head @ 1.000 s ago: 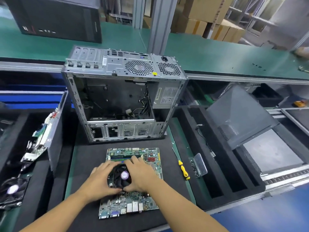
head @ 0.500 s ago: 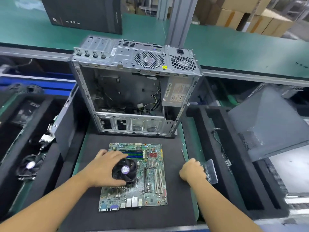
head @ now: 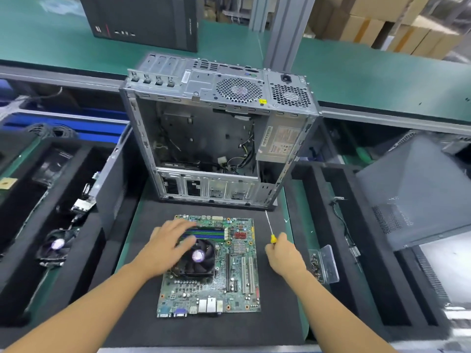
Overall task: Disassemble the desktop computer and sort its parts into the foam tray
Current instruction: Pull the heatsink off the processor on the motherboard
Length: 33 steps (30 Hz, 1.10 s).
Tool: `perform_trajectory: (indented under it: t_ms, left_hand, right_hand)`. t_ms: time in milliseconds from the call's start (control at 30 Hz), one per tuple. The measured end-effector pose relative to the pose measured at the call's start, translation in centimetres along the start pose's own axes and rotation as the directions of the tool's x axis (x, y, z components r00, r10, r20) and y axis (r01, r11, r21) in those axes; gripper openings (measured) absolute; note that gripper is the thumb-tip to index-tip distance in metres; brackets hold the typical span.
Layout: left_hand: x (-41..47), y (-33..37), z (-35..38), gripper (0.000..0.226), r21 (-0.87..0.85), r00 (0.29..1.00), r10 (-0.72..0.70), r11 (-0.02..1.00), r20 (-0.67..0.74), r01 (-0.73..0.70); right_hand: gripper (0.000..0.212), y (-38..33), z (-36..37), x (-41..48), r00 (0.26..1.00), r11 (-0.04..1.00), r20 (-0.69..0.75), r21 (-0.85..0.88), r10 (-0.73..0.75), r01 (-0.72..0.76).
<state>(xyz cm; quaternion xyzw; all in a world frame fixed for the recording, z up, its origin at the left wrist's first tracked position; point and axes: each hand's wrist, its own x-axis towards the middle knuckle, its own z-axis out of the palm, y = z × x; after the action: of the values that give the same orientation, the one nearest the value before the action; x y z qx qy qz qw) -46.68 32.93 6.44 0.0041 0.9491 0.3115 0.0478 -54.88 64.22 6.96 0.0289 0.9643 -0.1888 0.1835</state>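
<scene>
Nearest me, the motherboard lies flat on the black mat of the worktop. My left hand rests spread, fingers loose, over the cooler fan and memory slots. My right hand is closed round the yellow-handled screwdriver, its shaft pointing away. Beyond stands the open computer case; foam tray slots lie to the right.

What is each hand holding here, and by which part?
Right hand grips the yellow-handled screwdriver by its handle; left hand rests on the black cooler fan.
</scene>
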Motion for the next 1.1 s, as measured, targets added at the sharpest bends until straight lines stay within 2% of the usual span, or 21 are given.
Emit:
perform_trajectory:
  t_ms: [67, 100, 200, 267, 367, 433, 500, 533, 600, 667, 733, 800, 867, 933, 1000, 1100]
  left_hand:
    - [0.4, -1.3, 0.2, 0.025, -0.189, 0.961, -0.211, 0.966, -0.178, 0.177]
    - [0.5, -2.1, 0.3, 0.017, -0.265, 0.934, -0.299, 0.933, -0.194, 0.244]
    - [0.4, -4.3, 1.3, 0.017, -0.360, 0.901, -0.432, 0.846, -0.031, 0.393]
    - [0.3, -5.4, 1.6, 0.021, -0.361, 0.897, -0.441, 0.831, 0.038, 0.424]
    - [0.9, -5.6, 1.0, 0.013, -0.460, 0.868, -0.495, 0.761, 0.044, 0.457]
    - [1.7, -5.3, 0.4, 0.009, -0.516, 0.840, -0.537, 0.700, 0.076, 0.494]
    - [2.6, -5.1, 0.2, 0.014, -0.522, 0.833, -0.540, 0.679, 0.121, 0.516]
    - [3.0, -5.1, 0.3, 0.015, -0.522, 0.832, -0.539, 0.675, 0.134, 0.521]
    - [3.4, -5.3, 0.5, 0.015, -0.521, 0.824, -0.548, 0.667, 0.139, 0.532]
    - [3.5, -5.5, 0.4, 0.017, -0.530, 0.811, -0.565, 0.645, 0.155, 0.551]
    - [3.6, -5.6, 0.0, 0.018, -0.544, 0.794, -0.576, 0.611, 0.193, 0.575]
    - [3.8, -5.6, -0.3, 0.017, -0.548, 0.776, -0.589, 0.582, 0.225, 0.601]
    - [4.1, -5.4, -0.5, 0.017, -0.535, 0.753, -0.614, 0.564, 0.237, 0.629]
    - [4.3, -5.2, -0.6, 0.020, -0.519, 0.730, -0.638, 0.549, 0.246, 0.655]
    - [4.4, -5.2, -0.6, 0.023, -0.510, 0.716, -0.647, 0.537, 0.262, 0.672]
    - [4.5, -5.2, -0.7, 0.023, -0.508, 0.703, -0.660, 0.524, 0.266, 0.684]
  right_hand:
    - [0.017, -0.9, 0.6, 0.1, 0.997, 0.993, 0.049, 0.099, 0.058, -0.062]
    - [0.017, -1.2, 1.0, 0.0, 0.995, 0.988, 0.058, 0.131, 0.078, -0.085]
    - [0.018, -1.8, 1.8, -0.2, 0.985, 0.975, 0.092, 0.151, 0.147, -0.160]
    - [0.026, -1.7, 2.3, -0.2, 0.979, 0.980, 0.093, 0.055, 0.184, -0.189]
    - [0.037, -1.5, 2.9, -0.3, 0.980, 0.982, 0.094, -0.093, 0.174, -0.166]
    - [0.042, -1.6, 3.2, -0.1, 0.974, 0.978, 0.114, -0.090, 0.196, -0.187]
    - [0.041, -1.8, 3.4, 0.1, 0.970, 0.973, 0.091, -0.055, 0.227, -0.222]
    - [0.039, -1.9, 3.5, 0.1, 0.978, 0.977, 0.033, -0.064, 0.205, -0.203]
    - [0.030, -2.8, 3.7, 0.1, 0.988, 0.992, -0.136, -0.093, 0.071, -0.084]
    - [0.020, -4.8, 3.5, 0.2, 0.977, 0.995, -0.198, 0.050, -0.073, 0.085]
    - [0.018, -7.2, 3.4, 0.7, 0.977, 0.969, -0.152, 0.171, -0.152, 0.178]
    - [0.016, -8.9, 3.4, 1.6, 0.983, 0.970, -0.071, 0.167, -0.166, 0.176]
    - [0.014, -9.6, 3.5, 2.4, 0.995, 0.984, 0.038, 0.161, -0.089, 0.082]
    - [0.011, -9.3, 4.0, 3.0, 0.990, 0.944, 0.140, 0.330, -0.029, -0.019]
    - [0.010, -9.1, 4.0, 3.2, 0.986, 0.888, 0.165, 0.452, 0.007, -0.082]
    - [0.015, -8.9, 3.9, 3.4, 0.984, 0.874, 0.180, 0.477, 0.007, -0.093]
